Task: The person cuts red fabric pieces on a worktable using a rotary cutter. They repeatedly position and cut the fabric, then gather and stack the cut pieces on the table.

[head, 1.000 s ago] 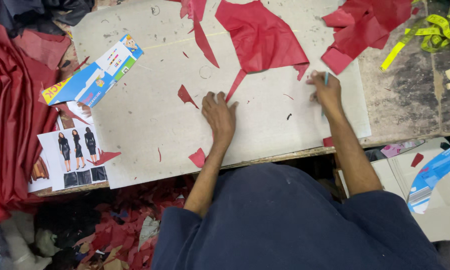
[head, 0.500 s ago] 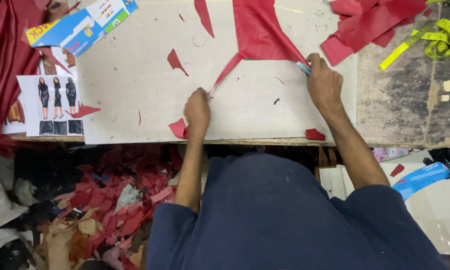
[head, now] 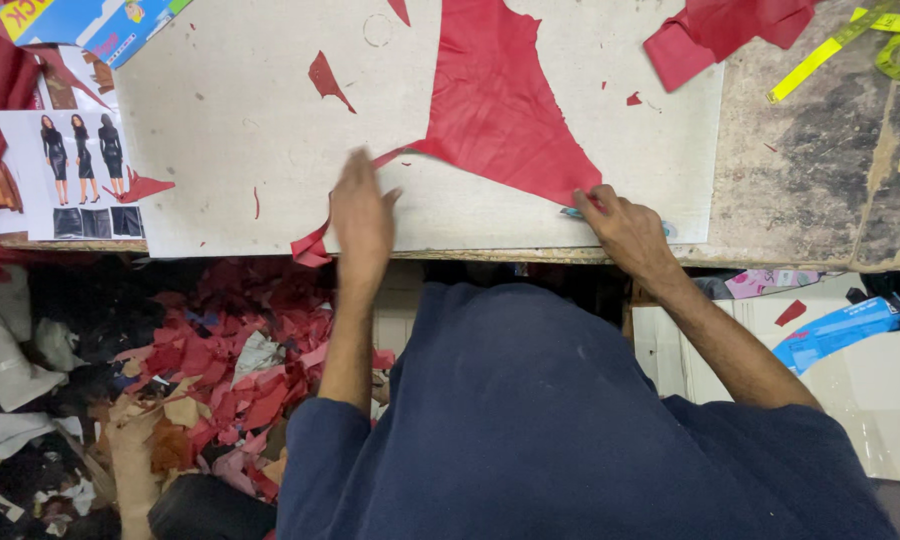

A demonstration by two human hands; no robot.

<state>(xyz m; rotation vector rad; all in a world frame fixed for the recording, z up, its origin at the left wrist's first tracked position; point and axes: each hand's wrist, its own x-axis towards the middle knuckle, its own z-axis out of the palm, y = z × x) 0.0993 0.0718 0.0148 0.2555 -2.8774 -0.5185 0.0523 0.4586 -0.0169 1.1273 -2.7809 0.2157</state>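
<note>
Left hand (head: pixel 362 215) is laid flat and wide on a thin strip (head: pixel 315 245) trailing from the red leather piece (head: pixel 500 105); the right hand (head: pixel 625 225) is closed on a blue-handled cutter (head: pixel 573 212) at the piece's lower corner. Both rest on a pale cutting board (head: pixel 240 130) on the worn counter (head: pixel 810 170). One blue-and-yellow flat package (head: pixel 90 20) lies top left, one printed sheet (head: pixel 75 170) with three dark dresses beside it, and red offcuts (head: pixel 240 380) are heaped on the floor.

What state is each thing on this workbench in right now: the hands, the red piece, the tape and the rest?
Left hand: flat on the board, fingers spread, empty.
Right hand: closed around a small blue tool.
Red piece: lying flat, partly cut.
Red strip: curled over the board's edge.
Yellow tape measure: loosely piled, one end stretched out.
Scraps: heaped on the floor.
</note>
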